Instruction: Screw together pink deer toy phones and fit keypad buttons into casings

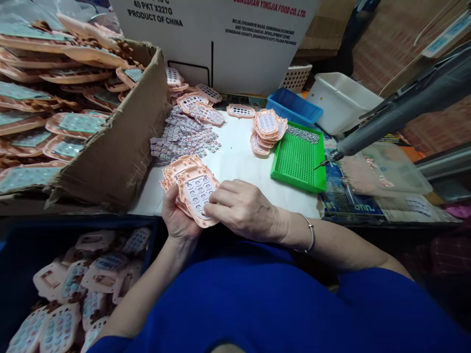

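My left hand (180, 215) is wrapped round the lower left side of a stack of pink plastic covers (200, 193), each with a white keypad sheet set inside. The top cover lies face up, tilted towards me. My right hand (239, 208) has its fingers curled with the tips pressed on the lower right part of that top cover's keypad. What its fingertips may pinch is too small to make out. Just beyond the stack, a heap of loose keypad sheets (184, 135) lies on the white tabletop (235, 142).
A smaller pile of covers (267, 127) sits beside a green tray (298, 159) holding small screws. Behind are a blue bin (294, 105) and a white bin (338, 98). An electric screwdriver (368, 132) hangs at right. A cardboard box (125, 127) stands left, above a dark crate of finished-looking parts (91, 274).
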A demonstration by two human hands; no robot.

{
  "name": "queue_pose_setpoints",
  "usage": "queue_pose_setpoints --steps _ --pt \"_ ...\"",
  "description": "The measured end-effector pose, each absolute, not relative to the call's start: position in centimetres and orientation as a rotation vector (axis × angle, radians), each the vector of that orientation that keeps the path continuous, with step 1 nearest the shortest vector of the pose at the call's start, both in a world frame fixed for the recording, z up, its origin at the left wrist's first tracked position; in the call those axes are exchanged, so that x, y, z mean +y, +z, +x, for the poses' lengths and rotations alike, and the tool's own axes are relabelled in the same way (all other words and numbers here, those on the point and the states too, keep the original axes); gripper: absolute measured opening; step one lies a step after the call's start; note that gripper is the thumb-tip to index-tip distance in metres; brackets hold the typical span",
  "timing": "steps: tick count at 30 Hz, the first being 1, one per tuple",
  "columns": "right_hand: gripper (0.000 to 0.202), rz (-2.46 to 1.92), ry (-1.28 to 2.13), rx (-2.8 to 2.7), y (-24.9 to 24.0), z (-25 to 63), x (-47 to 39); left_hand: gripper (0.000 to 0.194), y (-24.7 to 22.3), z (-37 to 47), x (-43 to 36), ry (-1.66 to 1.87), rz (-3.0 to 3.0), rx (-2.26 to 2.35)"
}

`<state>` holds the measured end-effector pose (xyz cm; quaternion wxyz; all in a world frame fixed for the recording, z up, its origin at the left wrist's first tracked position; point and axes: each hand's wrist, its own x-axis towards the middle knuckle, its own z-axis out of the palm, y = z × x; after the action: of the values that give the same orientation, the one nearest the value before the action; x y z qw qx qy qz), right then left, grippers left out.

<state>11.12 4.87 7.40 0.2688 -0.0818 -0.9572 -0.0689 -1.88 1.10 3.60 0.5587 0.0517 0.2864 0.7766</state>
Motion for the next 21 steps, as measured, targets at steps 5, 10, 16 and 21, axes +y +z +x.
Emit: queue_pose_setpoints --steps 5,10,16,21 --pt "0.027 -0.137 -0.281 -2.608 6.7 11.1 4.3 0.038 4.5 -2.4 1.3 1.812 -0.024 0.678" --pt "0.03 -0.111 -0.273 -2.525 5.4 10.9 5.5 0.044 5.5 -2.5 2.4 1.747 -0.098 0.655" --pt "0.03 -0.301 -0.128 -2.678 6.4 11.2 9.0 0.046 6.9 -1.0 5.7 1.764 -0.149 0.62" --pt "0.035 -0.465 -0.083 -2.803 6.2 11.9 10.7 0.039 5.9 -0.2 8.3 1.72 -0.069 0.654"
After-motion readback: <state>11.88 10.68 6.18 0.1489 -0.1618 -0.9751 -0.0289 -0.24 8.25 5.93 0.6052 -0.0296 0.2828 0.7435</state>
